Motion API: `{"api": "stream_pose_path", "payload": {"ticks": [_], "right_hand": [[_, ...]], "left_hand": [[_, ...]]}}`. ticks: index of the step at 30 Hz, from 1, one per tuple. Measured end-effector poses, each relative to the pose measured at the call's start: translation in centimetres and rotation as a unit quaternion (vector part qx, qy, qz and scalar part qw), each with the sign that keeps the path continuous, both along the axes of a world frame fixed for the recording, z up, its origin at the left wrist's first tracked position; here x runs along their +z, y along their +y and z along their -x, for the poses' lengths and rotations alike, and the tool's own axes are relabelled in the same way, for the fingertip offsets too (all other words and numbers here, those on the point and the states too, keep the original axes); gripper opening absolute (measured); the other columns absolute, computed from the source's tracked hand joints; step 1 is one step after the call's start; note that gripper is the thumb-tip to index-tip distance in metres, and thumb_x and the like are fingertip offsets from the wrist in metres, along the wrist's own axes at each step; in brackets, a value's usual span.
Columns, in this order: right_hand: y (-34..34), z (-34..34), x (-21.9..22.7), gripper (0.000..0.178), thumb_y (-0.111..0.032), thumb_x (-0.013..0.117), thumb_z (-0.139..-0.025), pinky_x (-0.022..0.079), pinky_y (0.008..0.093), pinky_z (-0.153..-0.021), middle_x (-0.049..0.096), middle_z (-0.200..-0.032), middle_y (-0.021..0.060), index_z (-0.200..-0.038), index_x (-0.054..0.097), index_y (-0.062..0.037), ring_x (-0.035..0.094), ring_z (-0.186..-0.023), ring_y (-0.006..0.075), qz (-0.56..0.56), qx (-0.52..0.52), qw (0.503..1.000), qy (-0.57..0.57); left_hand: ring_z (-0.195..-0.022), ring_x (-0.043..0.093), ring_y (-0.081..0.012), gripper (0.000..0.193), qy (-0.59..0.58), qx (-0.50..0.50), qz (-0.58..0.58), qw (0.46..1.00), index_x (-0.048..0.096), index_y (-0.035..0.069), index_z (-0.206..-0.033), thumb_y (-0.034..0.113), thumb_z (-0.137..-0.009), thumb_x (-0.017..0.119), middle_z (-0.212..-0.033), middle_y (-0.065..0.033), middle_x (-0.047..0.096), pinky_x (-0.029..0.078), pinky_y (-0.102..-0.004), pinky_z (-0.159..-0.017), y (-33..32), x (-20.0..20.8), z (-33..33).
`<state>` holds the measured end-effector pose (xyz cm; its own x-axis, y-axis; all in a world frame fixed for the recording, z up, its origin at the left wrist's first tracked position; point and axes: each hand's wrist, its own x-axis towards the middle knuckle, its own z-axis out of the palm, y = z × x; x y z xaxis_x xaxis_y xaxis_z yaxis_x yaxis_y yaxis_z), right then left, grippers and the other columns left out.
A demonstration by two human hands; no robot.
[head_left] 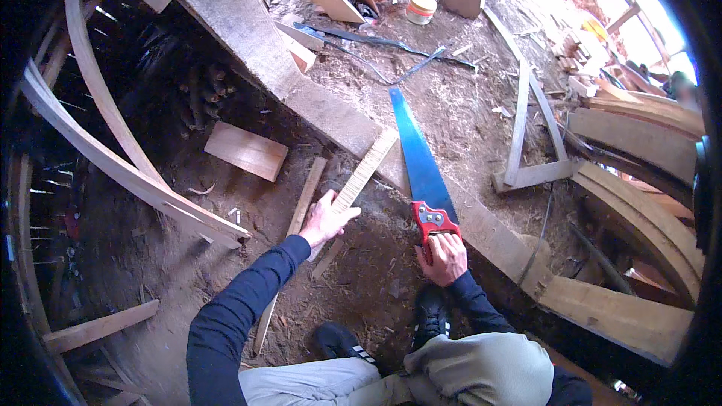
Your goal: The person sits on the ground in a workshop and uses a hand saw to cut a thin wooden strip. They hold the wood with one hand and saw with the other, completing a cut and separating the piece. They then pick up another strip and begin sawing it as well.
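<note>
While my right hand [445,257] was closed around the red handle [421,216] of a handsaw [423,154], its blue blade pointed away from me, slanting a little left and crossing above a long, thick beam [316,103]. My left hand [326,219] was clasped about a pale wooden strip [366,171], which ran out past my fingers to the beam, its far end lying over that timber. The blade was just beside that end; I could not tell whether the two touched, nor whether the steel rested on the beam or hung over it. Near my left wrist a thinner stick [307,194] lay slantwise on the dirt ground [226,271], and to its left was a rectangular wooden block [246,150]. Farther left, curved timbers [120,158] swept down toward the dirt. Past the beam, a dark strip [376,37] lay bent on the earth, with a lidded jar [421,9] beyond it, and to the right narrow slats [519,120] formed a slim triangle. My dark shoes [431,316] were planted close behind the handsaw.
</note>
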<state>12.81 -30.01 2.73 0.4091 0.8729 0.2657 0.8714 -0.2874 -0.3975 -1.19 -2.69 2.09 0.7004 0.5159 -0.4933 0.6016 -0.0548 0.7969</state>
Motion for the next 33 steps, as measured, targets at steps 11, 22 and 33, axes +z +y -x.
{"api": "stream_pose_path", "payload": {"ticks": [11, 22, 33], "right_hand": [[-1.3, -1.8, 5.4, 0.022, -0.012, 0.072, -0.083, 0.037, 0.0216, -0.049, 0.047, -0.059, -0.0050, -0.077, 0.052, -0.0051, 0.043, -0.054, 0.0036, -0.179, -0.202, 0.880, 0.391], [-2.4, 0.0, 6.4, 0.016, -0.014, 0.059, -0.091, 0.032, 0.0215, -0.043, 0.050, -0.057, -0.0033, -0.080, 0.055, -0.0028, 0.042, -0.046, 0.0045, -0.217, -0.179, 0.801, 0.528], [-2.9, -0.1, 6.3, 0.015, -0.014, 0.063, -0.088, 0.032, 0.0202, -0.045, 0.052, -0.061, -0.0032, -0.085, 0.058, -0.0001, 0.044, -0.048, 0.0049, -0.190, -0.130, 0.877, 0.421]], "left_hand": [[-0.083, 0.063, -0.0444, 0.040, 0.009, -0.184, -0.342, 0.922, 0.048, 0.008, -0.104, 0.032, -0.079, 0.069, -0.082, -0.0239, 0.065, 0.050, -0.0522, -0.073, 3.6, 0.5, -2.9], [-0.097, 0.062, -0.0372, 0.044, 0.095, -0.256, -0.395, 0.877, 0.053, 0.007, -0.101, 0.032, -0.072, 0.072, -0.106, -0.0201, 0.062, 0.051, -0.0466, -0.083, 4.7, 0.9, -0.9], [-0.075, 0.067, -0.0371, 0.023, -0.002, -0.078, -0.422, 0.903, 0.065, 0.009, -0.083, 0.029, -0.072, 0.072, -0.077, -0.0191, 0.068, 0.054, -0.0467, -0.068, 2.5, -0.5, -7.6]]}}
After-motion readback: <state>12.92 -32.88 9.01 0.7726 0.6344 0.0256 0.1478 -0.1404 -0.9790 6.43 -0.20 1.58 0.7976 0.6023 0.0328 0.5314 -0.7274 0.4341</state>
